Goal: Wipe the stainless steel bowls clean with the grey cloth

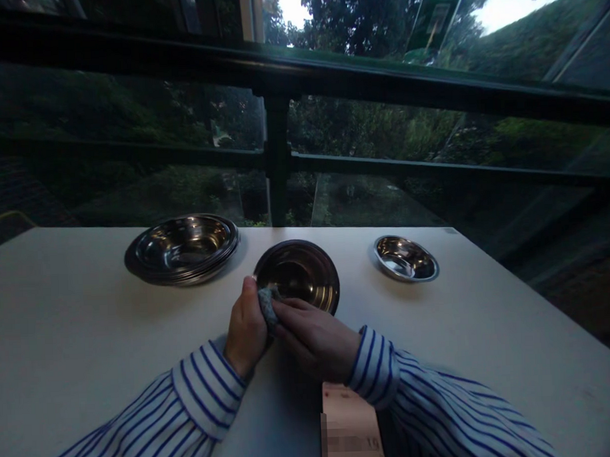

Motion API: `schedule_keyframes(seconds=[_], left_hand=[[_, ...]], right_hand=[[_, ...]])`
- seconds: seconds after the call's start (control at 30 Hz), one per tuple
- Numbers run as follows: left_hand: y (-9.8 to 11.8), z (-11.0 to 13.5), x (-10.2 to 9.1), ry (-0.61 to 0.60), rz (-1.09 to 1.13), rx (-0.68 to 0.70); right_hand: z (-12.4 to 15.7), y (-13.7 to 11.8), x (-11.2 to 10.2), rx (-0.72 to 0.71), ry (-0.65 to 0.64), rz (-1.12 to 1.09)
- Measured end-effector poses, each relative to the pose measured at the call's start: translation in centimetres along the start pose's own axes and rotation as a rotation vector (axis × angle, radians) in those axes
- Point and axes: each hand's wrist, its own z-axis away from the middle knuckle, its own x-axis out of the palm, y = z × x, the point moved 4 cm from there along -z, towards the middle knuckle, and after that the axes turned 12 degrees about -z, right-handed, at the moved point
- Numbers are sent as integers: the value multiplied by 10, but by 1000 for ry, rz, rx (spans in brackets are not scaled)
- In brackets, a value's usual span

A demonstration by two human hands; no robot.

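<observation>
A shiny metal bowl (pixel 299 265) is tilted up in front of me, its inside facing me. My left hand (pixel 246 327) grips its left rim, thumb on top and fingers hidden behind. Pinched in my right hand (pixel 316 335) is a small grey-green cloth (pixel 268 306), pressed against the bowl's near left rim beside my left thumb. Further left stands a stack of wider metal bowls (pixel 183 249). On the right, apart from both hands, sits one small metal bowl (pixel 406 258).
The white table (pixel 90 369) carries all the bowls. A pinkish printed card or paper (pixel 349 420) lies at the near edge, partly under my right forearm. Beyond the far edge runs a dark green railing (pixel 277 143), with trees behind it.
</observation>
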Motion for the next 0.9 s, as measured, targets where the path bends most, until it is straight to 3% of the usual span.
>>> schedule_keyframes(seconds=[0.17, 0.57, 0.77, 0.9], left_hand=[[-1, 1, 1, -52, -32, -2], [3, 0, -2, -2, -82, 35], [1, 0, 0, -27, -63, 56], [3, 1, 1, -41, -65, 58]], right_hand=[[-5, -3, 4, 2, 88, -76], [11, -1, -15, 91, -210, 330], [16, 4, -29, 228, -197, 549], [15, 1, -22, 214, -206, 549]])
